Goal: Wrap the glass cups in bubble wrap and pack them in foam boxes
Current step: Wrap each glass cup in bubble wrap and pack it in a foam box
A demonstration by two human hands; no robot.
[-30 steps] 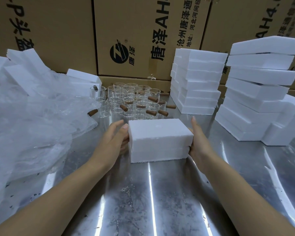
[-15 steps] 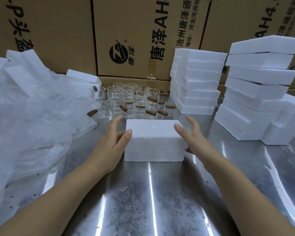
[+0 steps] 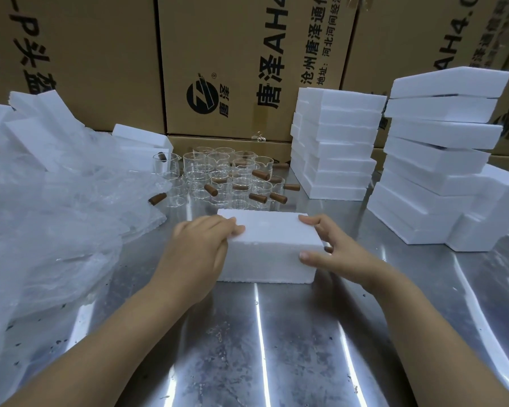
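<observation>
Steel worktop (image 3: 276,348), scuffed and streaked with glare, backed by printed cardboard cartons (image 3: 247,54).

Left grip (image 3: 202,245): fingers curled over the top left edge of the foam box (image 3: 272,251), clamping that end.

Right grip (image 3: 332,248): forefinger on the top far corner, thumb against the near face, pinching the right end. Held from both ends, presumably to press lid and base together or to steady the block for shifting. Seam and contents not discernible.

Foam box: closed, flat on the worktop, centre, directly ahead.

Glass cups (image 3: 218,177): clustered upright just behind the box, unwrapped, brown stub handles pointing various ways. Set within reach, seemingly awaiting wrapping.

Bubble wrap (image 3: 56,215): clear crumpled heap to the left, spilling toward the cups, handy to the left grip.

Loose foam pieces (image 3: 33,124): piled behind the wrap, far left.

Inner foam stack (image 3: 335,148): neat column right of the cups.

Outer foam stack (image 3: 441,160): staggered column further right, with blocks at its foot. Empty stock or finished packs, not distinguishable.
</observation>
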